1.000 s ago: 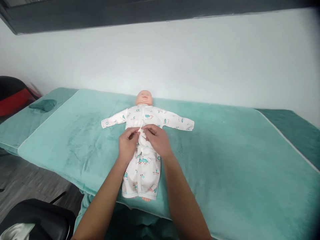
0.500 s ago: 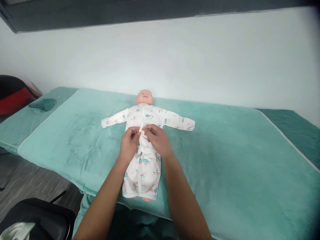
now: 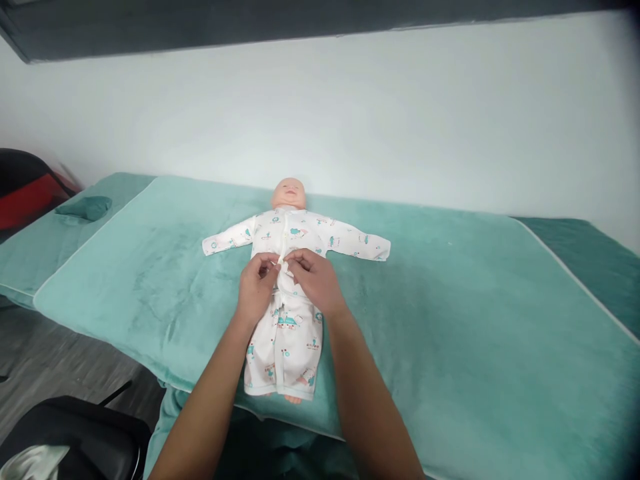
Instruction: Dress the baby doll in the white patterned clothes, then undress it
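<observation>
A baby doll (image 3: 289, 193) lies on its back, arms spread, with its head toward the wall. It wears a white baby shirt (image 3: 345, 239) printed with small teal and red pictures, and matching trousers (image 3: 295, 347); its toes show below the hems. At the belly, my left hand (image 3: 257, 283) pinches one side of the shirt's front edge. My right hand (image 3: 315, 279) pinches the other side, fingertips almost meeting the left ones. Above the hands the front edges lie together along the chest. The fastener between my fingers is too small to make out.
A teal plush cover (image 3: 450, 333) spreads over the bed, which has a face hole (image 3: 85, 208) at the left end. A white wall (image 3: 350, 120) runs behind. Black chair (image 3: 75, 433) at lower left holds a pale cloth (image 3: 37, 461); a red-and-black chair (image 3: 30, 193) stands farther back.
Almost nothing differs. Both hands keep their pinch at the shirt front with barely any movement, and the doll lies as before.
</observation>
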Action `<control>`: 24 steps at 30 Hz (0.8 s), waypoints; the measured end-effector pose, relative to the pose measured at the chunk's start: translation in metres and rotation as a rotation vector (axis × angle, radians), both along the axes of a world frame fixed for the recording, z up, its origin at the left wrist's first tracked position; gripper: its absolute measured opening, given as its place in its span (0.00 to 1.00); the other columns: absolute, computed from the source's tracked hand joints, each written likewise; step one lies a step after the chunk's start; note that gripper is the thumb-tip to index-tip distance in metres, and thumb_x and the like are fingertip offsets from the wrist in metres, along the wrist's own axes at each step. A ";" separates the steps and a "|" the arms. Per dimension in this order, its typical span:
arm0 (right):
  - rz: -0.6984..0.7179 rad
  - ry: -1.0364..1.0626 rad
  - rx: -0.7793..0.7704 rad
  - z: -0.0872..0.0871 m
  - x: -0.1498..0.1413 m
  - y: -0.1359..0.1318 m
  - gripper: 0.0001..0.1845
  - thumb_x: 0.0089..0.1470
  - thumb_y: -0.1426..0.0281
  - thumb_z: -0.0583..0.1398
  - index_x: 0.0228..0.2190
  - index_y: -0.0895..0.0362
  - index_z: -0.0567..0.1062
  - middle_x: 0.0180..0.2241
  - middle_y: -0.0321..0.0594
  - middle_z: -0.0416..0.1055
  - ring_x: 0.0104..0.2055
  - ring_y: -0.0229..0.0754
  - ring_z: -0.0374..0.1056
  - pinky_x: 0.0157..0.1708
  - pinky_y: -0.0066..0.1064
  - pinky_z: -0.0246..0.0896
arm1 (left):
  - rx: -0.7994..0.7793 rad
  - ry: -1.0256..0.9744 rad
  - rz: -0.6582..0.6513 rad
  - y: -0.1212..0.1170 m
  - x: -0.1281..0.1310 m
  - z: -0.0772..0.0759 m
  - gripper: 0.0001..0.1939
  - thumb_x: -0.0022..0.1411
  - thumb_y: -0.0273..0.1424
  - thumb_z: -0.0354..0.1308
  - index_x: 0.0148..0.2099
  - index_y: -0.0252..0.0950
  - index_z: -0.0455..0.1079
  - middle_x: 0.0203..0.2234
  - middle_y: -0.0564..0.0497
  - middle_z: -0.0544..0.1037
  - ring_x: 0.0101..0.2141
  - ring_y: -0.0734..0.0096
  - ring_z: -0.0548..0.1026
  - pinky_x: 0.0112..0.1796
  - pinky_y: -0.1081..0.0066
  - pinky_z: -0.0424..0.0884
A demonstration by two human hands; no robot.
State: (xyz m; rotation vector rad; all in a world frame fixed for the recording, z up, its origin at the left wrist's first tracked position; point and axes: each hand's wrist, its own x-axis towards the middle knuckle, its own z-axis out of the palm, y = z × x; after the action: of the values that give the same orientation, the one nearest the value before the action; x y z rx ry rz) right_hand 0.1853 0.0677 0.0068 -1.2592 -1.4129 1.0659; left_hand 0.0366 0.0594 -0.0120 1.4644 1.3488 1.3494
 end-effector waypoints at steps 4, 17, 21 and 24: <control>0.036 0.033 -0.015 0.000 0.000 0.000 0.07 0.53 0.62 0.63 0.31 0.53 0.76 0.25 0.33 0.72 0.25 0.37 0.66 0.25 0.29 0.60 | -0.010 -0.025 -0.015 -0.001 -0.001 -0.001 0.09 0.61 0.32 0.61 0.44 0.39 0.75 0.31 0.53 0.74 0.32 0.72 0.71 0.36 0.72 0.66; -0.002 0.041 -0.043 -0.001 -0.001 0.003 0.06 0.50 0.64 0.63 0.29 0.54 0.76 0.24 0.33 0.72 0.24 0.36 0.66 0.25 0.28 0.63 | 0.069 -0.175 -0.067 -0.002 -0.001 -0.005 0.07 0.65 0.32 0.59 0.46 0.39 0.72 0.36 0.51 0.76 0.38 0.70 0.73 0.43 0.70 0.68; -0.013 0.046 -0.044 -0.002 -0.002 0.002 0.07 0.51 0.63 0.63 0.29 0.54 0.77 0.23 0.33 0.71 0.23 0.36 0.65 0.24 0.28 0.62 | 0.032 -0.065 -0.038 -0.003 0.000 -0.002 0.08 0.63 0.35 0.62 0.44 0.39 0.74 0.35 0.51 0.76 0.36 0.70 0.72 0.41 0.71 0.68; -0.003 0.062 -0.049 -0.002 -0.002 0.002 0.07 0.51 0.64 0.63 0.29 0.54 0.77 0.23 0.33 0.71 0.24 0.36 0.65 0.24 0.27 0.62 | -0.002 -0.057 -0.058 -0.003 0.000 0.000 0.09 0.62 0.36 0.63 0.42 0.39 0.76 0.33 0.51 0.76 0.36 0.70 0.72 0.40 0.71 0.68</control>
State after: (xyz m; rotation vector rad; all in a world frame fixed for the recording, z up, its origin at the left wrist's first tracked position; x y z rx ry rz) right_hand 0.1835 0.0699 0.0047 -1.2524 -1.3448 1.1336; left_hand 0.0363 0.0560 -0.0118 1.4423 1.2614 1.3422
